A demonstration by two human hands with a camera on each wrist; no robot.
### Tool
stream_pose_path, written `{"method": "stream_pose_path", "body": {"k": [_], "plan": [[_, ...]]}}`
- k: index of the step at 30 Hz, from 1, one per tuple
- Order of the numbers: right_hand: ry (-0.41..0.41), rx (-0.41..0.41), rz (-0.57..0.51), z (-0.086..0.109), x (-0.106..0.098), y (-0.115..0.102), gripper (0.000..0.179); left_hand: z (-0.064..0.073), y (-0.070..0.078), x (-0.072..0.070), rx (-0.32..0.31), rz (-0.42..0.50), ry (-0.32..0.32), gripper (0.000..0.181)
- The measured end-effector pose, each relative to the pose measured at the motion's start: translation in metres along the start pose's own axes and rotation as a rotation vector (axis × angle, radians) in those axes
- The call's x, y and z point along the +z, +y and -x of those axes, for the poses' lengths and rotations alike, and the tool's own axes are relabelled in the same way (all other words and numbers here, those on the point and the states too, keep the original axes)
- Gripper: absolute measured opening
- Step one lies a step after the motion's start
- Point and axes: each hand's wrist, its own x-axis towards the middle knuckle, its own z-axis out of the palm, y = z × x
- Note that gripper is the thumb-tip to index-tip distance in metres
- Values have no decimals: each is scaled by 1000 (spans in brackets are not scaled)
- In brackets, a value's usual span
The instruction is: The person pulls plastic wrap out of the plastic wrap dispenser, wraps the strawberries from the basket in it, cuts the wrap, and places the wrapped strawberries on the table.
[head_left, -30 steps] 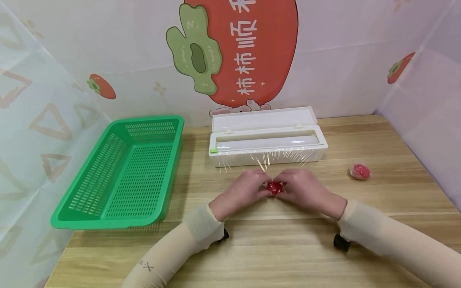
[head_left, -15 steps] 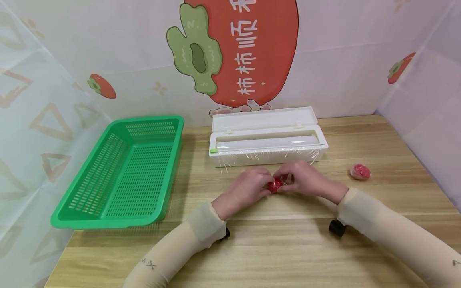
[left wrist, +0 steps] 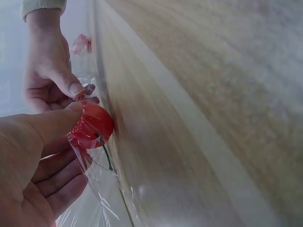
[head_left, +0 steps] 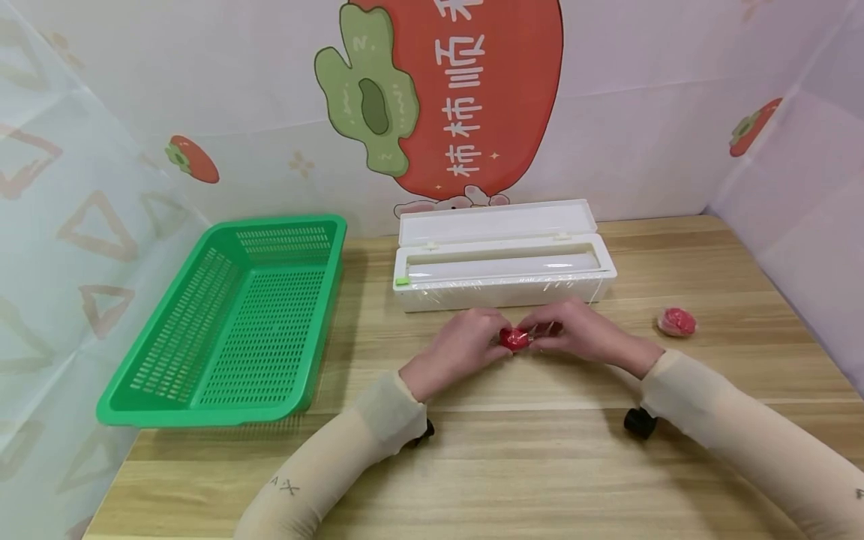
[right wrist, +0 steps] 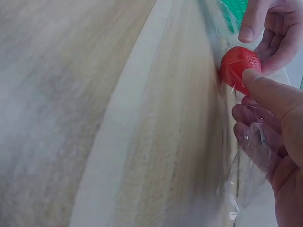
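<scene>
A small red fruit [head_left: 516, 340] with bumpy skin, wrapped in clear cling film [right wrist: 261, 137], is between the two hands. My left hand [head_left: 466, 341] holds it from the left, thumb at its side; a thin green stem [left wrist: 105, 150] shows beneath the film in the left wrist view. On the other side, my right hand [head_left: 580, 330] pinches the film, its thumb against the fruit in the right wrist view. Loose film hangs over the fingers of both hands. Farther right on the table lies a second wrapped red piece [head_left: 677, 322].
Behind the hands stands a white cling film box [head_left: 439, 300], lid raised, with a roll [head_left: 502, 266] inside. A green slotted basket [head_left: 202, 416] is at the left on the wooden table [head_left: 526, 480]. Printed fabric walls [head_left: 641, 150] enclose the back and sides.
Both hands have shifted slightly toward the box with the fruit. The right hand's fingers have drawn outward from it, and the bright film strands in front of the box show less.
</scene>
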Motion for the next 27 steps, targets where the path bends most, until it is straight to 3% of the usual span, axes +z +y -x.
{"method": "stream_pose_path", "body": {"k": [7,11,15,19,27], "plan": [[64,-35,67,4,-3,3,24,-5,-1,1,-31,10,-18,21],[130,-76,164,3,-6,-1,26,-7,-2,1,-47,7,-27,20],[183,-184,281,1,-4,-5,29,-9,-3,0,-71,42,-48,21],[198,-255,333,-2,2,-8,32,-11,-5,0,-86,70,-57,21],[219,-195,350,-8,12,-11,37,-13,-11,-1,-105,117,-50,18]]}}
